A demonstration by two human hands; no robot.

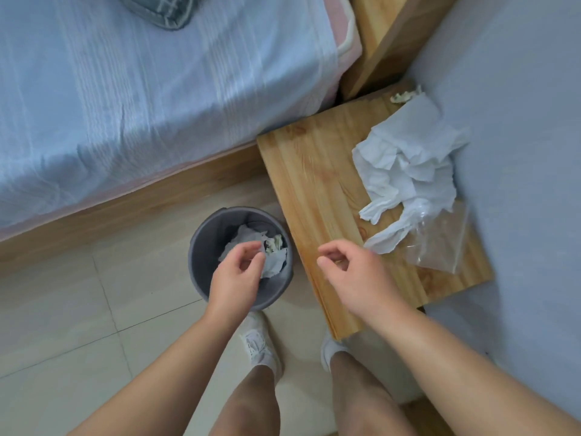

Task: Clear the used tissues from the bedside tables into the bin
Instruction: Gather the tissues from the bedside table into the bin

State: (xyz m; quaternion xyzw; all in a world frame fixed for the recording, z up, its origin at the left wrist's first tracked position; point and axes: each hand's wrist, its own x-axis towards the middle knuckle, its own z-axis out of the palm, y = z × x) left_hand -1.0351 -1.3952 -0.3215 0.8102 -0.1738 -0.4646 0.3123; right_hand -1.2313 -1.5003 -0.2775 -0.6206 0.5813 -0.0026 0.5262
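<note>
A grey bin (204, 243) stands on the floor between the bed and the wooden bedside table (314, 171). Crumpled white tissue (273, 261) lies inside the bin. My left hand (237, 272) hovers over the bin's mouth, fingers loosely curled and apart, nothing in it. My right hand (352, 269) hangs over the table's near left edge, fingers curled, holding nothing that I can see. A pile of crumpled white tissues (405, 165) lies on the right half of the table. A small yellowish scrap (405, 96) sits at the table's far corner.
A clear plastic bag (437, 243) lies on the table partly under the tissues. The bed with a pale blue sheet (141, 99) fills the upper left. A pale wall (518, 152) runs along the right. My feet in white shoes (261, 344) stand on floor tiles.
</note>
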